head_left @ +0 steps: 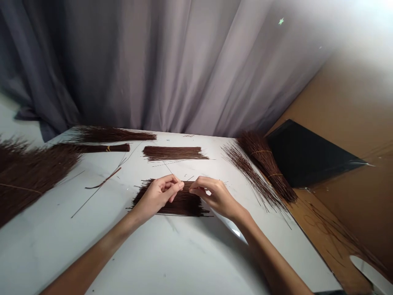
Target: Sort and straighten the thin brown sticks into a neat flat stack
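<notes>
My left hand (161, 194) and my right hand (212, 196) hover close together over a flat pile of short dark brown sticks (181, 203) near the middle of the white table (172, 254). Each hand is closed in a pinch. A single thin stick (170, 170) runs up and away from the left fingertips. What the right fingers pinch is too small to make out. A second, thinner pile of cut sticks (173, 153) lies farther back.
Tied bundles of long brown sticks lie at the back left (104, 134), left edge (27, 172) and right (267, 166). Loose sticks (102, 180) are scattered on the left. A black panel (303, 155) leans at the right. A grey curtain (172, 65) hangs behind.
</notes>
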The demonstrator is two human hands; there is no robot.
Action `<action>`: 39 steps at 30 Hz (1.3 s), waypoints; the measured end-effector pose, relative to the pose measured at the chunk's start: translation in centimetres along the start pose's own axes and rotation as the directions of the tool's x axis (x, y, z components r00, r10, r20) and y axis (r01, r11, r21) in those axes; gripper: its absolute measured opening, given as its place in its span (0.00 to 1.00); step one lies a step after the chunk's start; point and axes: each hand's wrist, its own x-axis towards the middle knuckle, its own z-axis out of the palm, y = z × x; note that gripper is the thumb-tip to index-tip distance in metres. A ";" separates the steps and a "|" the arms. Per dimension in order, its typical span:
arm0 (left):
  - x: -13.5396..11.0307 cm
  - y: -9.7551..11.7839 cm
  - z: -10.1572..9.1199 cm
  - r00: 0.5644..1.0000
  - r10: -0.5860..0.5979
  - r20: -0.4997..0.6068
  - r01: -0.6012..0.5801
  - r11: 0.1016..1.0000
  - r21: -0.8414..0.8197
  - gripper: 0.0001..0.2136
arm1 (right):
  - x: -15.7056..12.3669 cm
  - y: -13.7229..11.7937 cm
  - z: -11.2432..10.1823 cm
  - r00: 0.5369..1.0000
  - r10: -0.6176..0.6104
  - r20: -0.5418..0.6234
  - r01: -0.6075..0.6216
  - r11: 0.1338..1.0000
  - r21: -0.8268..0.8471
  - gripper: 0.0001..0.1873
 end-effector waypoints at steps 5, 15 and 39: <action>0.2 -0.1 -0.4 1.000 -0.008 0.022 0.010 0.997 -0.082 0.13 | -0.2 -0.6 -0.6 1.000 -0.003 -0.005 0.003 0.996 -0.088 0.11; 0.4 -0.3 -0.9 0.992 -0.056 0.110 0.058 0.998 -0.016 0.14 | -0.3 -0.3 -2.1 0.995 -0.098 -0.032 0.077 0.912 -0.403 0.11; 0.4 -1.7 0.1 0.998 -0.018 0.061 0.010 0.991 0.134 0.15 | 0.2 -0.5 1.1 0.993 -0.112 -0.040 0.055 0.729 -0.683 0.21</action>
